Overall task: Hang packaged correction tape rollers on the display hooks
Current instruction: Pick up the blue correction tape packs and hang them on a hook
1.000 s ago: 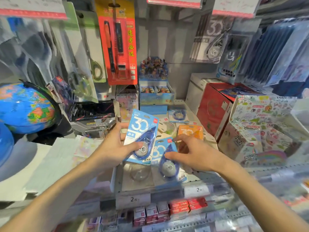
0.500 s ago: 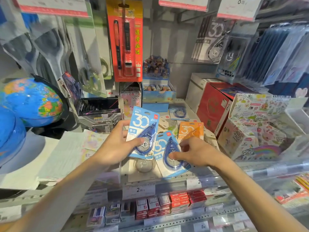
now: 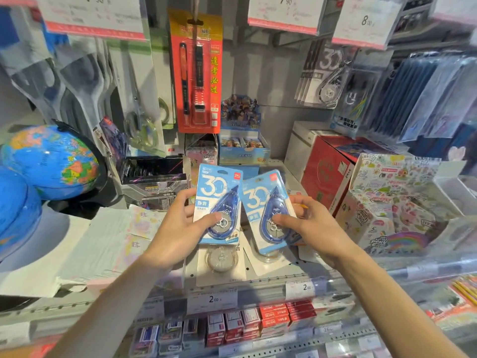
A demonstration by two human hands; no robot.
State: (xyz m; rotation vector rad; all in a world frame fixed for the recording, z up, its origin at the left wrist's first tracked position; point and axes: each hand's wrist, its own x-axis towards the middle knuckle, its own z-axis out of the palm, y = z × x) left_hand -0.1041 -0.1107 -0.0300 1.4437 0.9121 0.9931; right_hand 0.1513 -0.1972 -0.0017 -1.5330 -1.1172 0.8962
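My left hand (image 3: 180, 223) grips a blue-and-white packaged correction tape roller (image 3: 219, 200), held upright with the thumb on its blister. My right hand (image 3: 307, 226) grips a second blue pack (image 3: 260, 200), tilted slightly left, thumb on the roller. Both packs are lifted above the shelf. Under them lie more packs with clear rollers (image 3: 220, 259) flat on the shelf. Grey packs of similar rollers (image 3: 322, 76) hang on a display hook at the upper right.
A red pen pack (image 3: 197, 71) and scissors packs (image 3: 139, 99) hang above. A globe (image 3: 51, 161) stands at left. Red box (image 3: 327, 171) and sticker-printed boxes (image 3: 387, 202) crowd the right. Price tags (image 3: 213, 297) line the shelf edge, small boxes below.
My right hand has picked the second blue pack up off the shelf and raised it beside the first. My left hand lifted its pack slightly.
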